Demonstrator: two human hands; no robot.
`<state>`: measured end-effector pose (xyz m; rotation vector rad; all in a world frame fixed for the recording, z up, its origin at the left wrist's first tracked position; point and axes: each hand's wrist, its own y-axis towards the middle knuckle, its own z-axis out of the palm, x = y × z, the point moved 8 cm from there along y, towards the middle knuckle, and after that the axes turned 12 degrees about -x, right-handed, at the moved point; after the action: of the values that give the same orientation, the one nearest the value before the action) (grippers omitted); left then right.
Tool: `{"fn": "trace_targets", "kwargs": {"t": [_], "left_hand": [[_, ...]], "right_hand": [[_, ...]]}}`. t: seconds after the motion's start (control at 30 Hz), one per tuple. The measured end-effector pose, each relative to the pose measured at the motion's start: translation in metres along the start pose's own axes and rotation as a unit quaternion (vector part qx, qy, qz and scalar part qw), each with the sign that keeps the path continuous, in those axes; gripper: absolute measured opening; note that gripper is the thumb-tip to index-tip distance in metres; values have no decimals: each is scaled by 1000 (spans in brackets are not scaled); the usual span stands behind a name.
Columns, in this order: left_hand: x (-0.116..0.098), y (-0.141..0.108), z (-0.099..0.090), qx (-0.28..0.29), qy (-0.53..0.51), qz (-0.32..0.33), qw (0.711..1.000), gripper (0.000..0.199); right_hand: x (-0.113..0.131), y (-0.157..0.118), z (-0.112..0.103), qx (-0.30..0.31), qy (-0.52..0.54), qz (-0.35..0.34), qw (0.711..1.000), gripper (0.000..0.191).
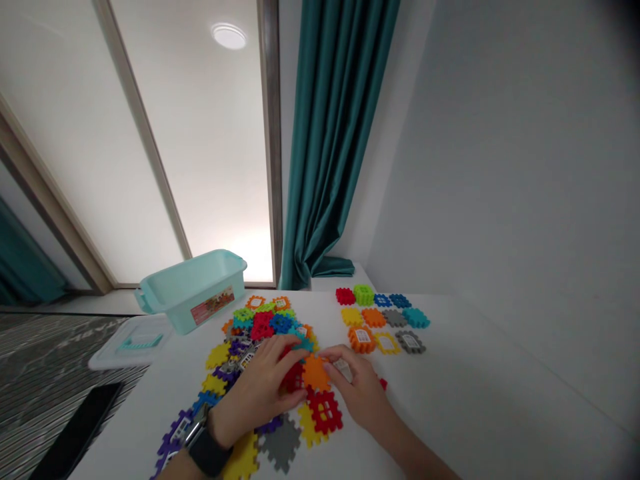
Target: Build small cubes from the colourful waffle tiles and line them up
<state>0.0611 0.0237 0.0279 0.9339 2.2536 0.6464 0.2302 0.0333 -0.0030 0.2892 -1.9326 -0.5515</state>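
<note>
Room: A bright room is seen from above, with a frosted glass door panel, a teal curtain hung beside it and a pale grey wall to the right.

Surface: A white tabletop is shown carrying the plastic blocks, with a striped floor covering visible past its left edge.

Left hand: The left hand, with a black smartwatch strapped at the wrist, is held half curled over a red waffle block. Its fingers are laid on the block, but whether it is gripped cannot be told.

Right hand: The right hand is held partly open, with its fingertips placed against the right edge of an orange waffle block. Whether that block is gripped cannot be told.

Task things: Both blocks are flat, with notched edges, and are located side by side between the hands, at the near side of a loose multicoloured heap of blocks. Red, orange, yellow, blue, green, purple and grey pieces are included in the heap.

Sorted blocks: Three rows of separated blocks are laid out to the right, well apart from the heap.

Container: A mint-green plastic bin is placed behind the heap, and its clear lid is laid to the left.

Phone: A black smartphone is seen lying near the tabletop's left edge.
</note>
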Motion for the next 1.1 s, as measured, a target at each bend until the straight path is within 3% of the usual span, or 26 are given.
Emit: {"fn": "trace_targets", "kwargs": {"t": [0.13,0.23,0.4,0.63,0.9,1.1], "left_hand": [[0,0,1,-4,33,20,999,53],[-2,0,-1,-14,36,24,999,52],[1,0,-4,-36,35,17,999,52],[8,0,-11,-72,34,3,997,56],[8,-1,-6,-60,27,2,998,56],[9,0,-6,-47,28,4,998,49]], "right_hand": [[-12,1,2,-8,38,57,998,26],[-14,1,3,-6,51,63,997,24],[4,0,1,9,9,-13,1000,20],[21,-8,3,64,-69,-141,985,49],[26,-9,1,50,-106,-194,974,48],[25,-10,3,50,-98,-193,975,49]]}}
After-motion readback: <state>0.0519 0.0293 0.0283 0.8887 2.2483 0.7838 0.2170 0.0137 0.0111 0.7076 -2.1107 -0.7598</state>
